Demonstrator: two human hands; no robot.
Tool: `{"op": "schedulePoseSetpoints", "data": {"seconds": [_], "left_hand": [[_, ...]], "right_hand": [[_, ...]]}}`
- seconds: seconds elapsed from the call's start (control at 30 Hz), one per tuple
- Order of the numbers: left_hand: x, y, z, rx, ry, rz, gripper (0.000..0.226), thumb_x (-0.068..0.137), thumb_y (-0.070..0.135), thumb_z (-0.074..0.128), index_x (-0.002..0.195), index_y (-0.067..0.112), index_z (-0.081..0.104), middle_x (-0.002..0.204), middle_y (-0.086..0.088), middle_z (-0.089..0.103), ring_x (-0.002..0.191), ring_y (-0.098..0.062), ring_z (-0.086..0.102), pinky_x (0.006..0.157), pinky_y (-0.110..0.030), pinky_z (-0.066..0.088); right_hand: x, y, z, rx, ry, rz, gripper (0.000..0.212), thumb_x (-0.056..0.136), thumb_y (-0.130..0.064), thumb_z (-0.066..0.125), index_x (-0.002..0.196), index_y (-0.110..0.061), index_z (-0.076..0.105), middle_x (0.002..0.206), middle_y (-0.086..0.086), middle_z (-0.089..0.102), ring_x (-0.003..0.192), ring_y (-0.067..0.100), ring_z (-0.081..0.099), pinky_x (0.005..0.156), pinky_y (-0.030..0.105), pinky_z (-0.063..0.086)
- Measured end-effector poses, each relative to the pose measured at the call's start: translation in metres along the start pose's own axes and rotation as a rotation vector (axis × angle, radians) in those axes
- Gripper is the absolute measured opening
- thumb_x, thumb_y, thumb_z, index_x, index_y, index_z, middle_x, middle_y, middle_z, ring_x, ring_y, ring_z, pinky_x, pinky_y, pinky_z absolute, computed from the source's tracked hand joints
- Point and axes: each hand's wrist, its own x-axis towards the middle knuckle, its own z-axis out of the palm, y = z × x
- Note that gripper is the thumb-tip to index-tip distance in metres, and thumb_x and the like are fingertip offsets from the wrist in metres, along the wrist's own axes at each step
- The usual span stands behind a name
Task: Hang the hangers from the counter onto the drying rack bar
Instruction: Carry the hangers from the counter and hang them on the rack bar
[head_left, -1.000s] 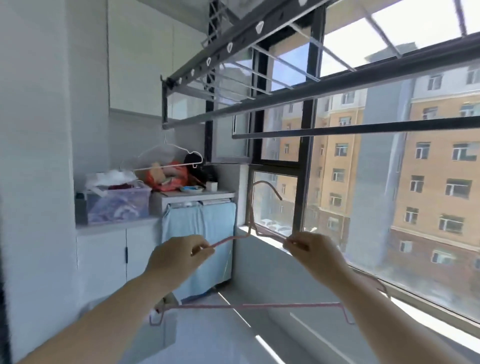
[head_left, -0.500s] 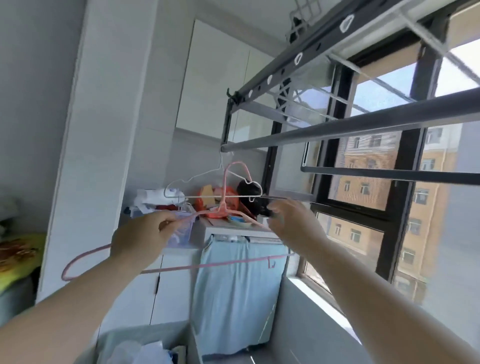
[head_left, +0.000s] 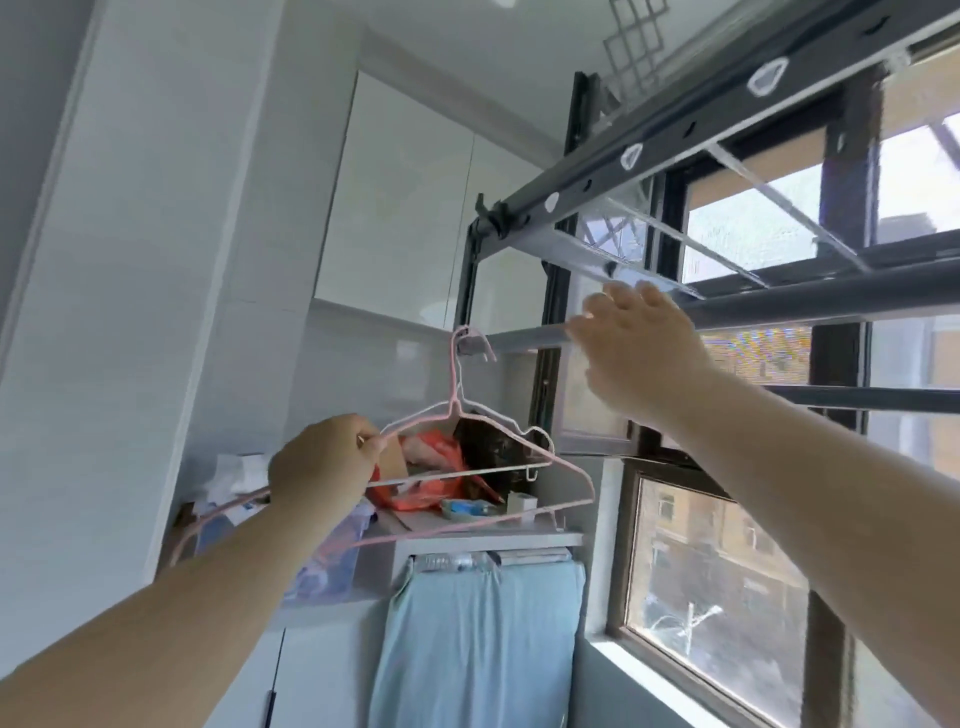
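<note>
One pink hanger (head_left: 455, 374) hangs tilted with its hook at the near end of the drying rack bar (head_left: 805, 304), a white hanger (head_left: 540, 434) just behind it. The left hand (head_left: 322, 462) pinches the pink hanger's shoulder wire. The right hand (head_left: 639, 353) is raised against the bar, fingers straight and slightly spread.

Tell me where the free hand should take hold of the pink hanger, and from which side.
Pinch the right sloping shoulder wire of the pink hanger, coming in from the window side. The left hand grips the left shoulder, and the hook sits at the very end of the bar, so the right shoulder is the bare part nearest the open right hand.
</note>
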Motion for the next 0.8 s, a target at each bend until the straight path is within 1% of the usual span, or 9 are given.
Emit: {"op": "schedulePoseSetpoints", "data": {"seconds": [0.1, 0.17, 0.23, 0.3, 0.37, 0.43, 0.53, 0.7, 0.8], "left_hand": [[0.035, 0.000, 0.020, 0.015, -0.013, 0.058, 0.022, 0.092, 0.029, 0.044, 0.086, 0.020, 0.063, 0.085, -0.002, 0.065, 0.070, -0.020, 0.045, 0.059, -0.024, 0.030], [0.056, 0.000, 0.033, -0.001, -0.010, 0.076, 0.023, 0.093, 0.027, 0.043, 0.093, 0.017, 0.063, 0.068, 0.004, 0.055, 0.065, -0.018, 0.046, 0.051, -0.023, 0.028], [0.073, -0.002, 0.044, -0.009, -0.022, 0.086, 0.023, 0.093, 0.025, 0.042, 0.094, 0.015, 0.063, 0.060, 0.006, 0.045, 0.056, -0.013, 0.044, 0.046, -0.022, 0.024], [0.084, -0.004, 0.055, -0.028, -0.037, 0.072, 0.024, 0.093, 0.024, 0.042, 0.095, 0.015, 0.064, 0.062, 0.005, 0.047, 0.054, -0.012, 0.042, 0.047, -0.023, 0.026], [0.093, -0.006, 0.065, -0.053, -0.062, 0.070, 0.024, 0.093, 0.024, 0.042, 0.095, 0.015, 0.064, 0.063, 0.003, 0.049, 0.059, -0.017, 0.046, 0.052, -0.025, 0.031], [0.098, -0.006, 0.075, -0.079, -0.086, 0.080, 0.024, 0.094, 0.024, 0.042, 0.094, 0.014, 0.064, 0.062, 0.002, 0.049, 0.063, -0.021, 0.050, 0.055, -0.026, 0.035], [0.106, 0.001, 0.086, -0.087, -0.119, 0.106, 0.023, 0.094, 0.022, 0.041, 0.095, 0.014, 0.062, 0.072, -0.001, 0.056, 0.069, -0.021, 0.052, 0.058, -0.028, 0.036], [0.116, 0.006, 0.104, -0.083, -0.158, 0.096, 0.025, 0.093, 0.022, 0.041, 0.098, 0.012, 0.064, 0.078, -0.006, 0.059, 0.072, -0.024, 0.054, 0.062, -0.031, 0.041], [0.117, 0.001, 0.110, -0.097, -0.185, 0.086, 0.025, 0.094, 0.023, 0.042, 0.099, 0.013, 0.064, 0.079, -0.004, 0.057, 0.073, -0.024, 0.052, 0.061, -0.030, 0.039]], "right_hand": [[0.020, 0.002, 0.004, -0.143, -0.102, 0.086, 0.038, 0.091, -0.016, 0.039, 0.129, -0.014, 0.036, 0.129, 0.009, 0.044, 0.121, 0.027, 0.041, 0.101, 0.039, 0.030], [0.028, 0.004, 0.007, -0.193, -0.155, 0.157, 0.038, 0.091, -0.017, 0.040, 0.128, -0.015, 0.033, 0.119, 0.005, 0.050, 0.103, 0.024, 0.053, 0.080, 0.034, 0.040], [0.033, 0.008, 0.015, -0.227, -0.213, 0.234, 0.040, 0.092, -0.014, 0.038, 0.131, -0.015, 0.030, 0.111, 0.001, 0.055, 0.089, 0.021, 0.057, 0.059, 0.028, 0.034], [0.034, 0.012, 0.024, -0.260, -0.245, 0.291, 0.042, 0.091, -0.009, 0.037, 0.132, -0.015, 0.031, 0.101, 0.000, 0.059, 0.091, 0.023, 0.058, 0.055, 0.027, 0.030], [0.033, 0.014, 0.029, -0.298, -0.230, 0.303, 0.038, 0.091, -0.007, 0.036, 0.128, -0.014, 0.036, 0.082, 0.000, 0.051, 0.082, 0.023, 0.056, 0.047, 0.025, 0.025], [0.030, 0.011, 0.032, -0.326, -0.195, 0.282, 0.034, 0.091, -0.007, 0.036, 0.124, -0.014, 0.038, 0.078, -0.002, 0.048, 0.077, 0.022, 0.055, 0.045, 0.024, 0.022], [0.028, 0.007, 0.031, -0.337, -0.148, 0.257, 0.030, 0.090, -0.008, 0.036, 0.118, -0.015, 0.042, 0.091, -0.002, 0.059, 0.086, 0.022, 0.061, 0.052, 0.026, 0.026], [0.027, 0.006, 0.033, -0.377, -0.149, 0.267, 0.029, 0.090, -0.008, 0.035, 0.117, -0.014, 0.043, 0.072, -0.003, 0.041, 0.077, 0.021, 0.055, 0.052, 0.027, 0.023], [0.027, 0.008, 0.035, -0.363, -0.126, 0.278, 0.028, 0.090, -0.009, 0.035, 0.117, -0.015, 0.043, 0.077, -0.001, 0.047, 0.086, 0.023, 0.061, 0.050, 0.027, 0.022]]}}
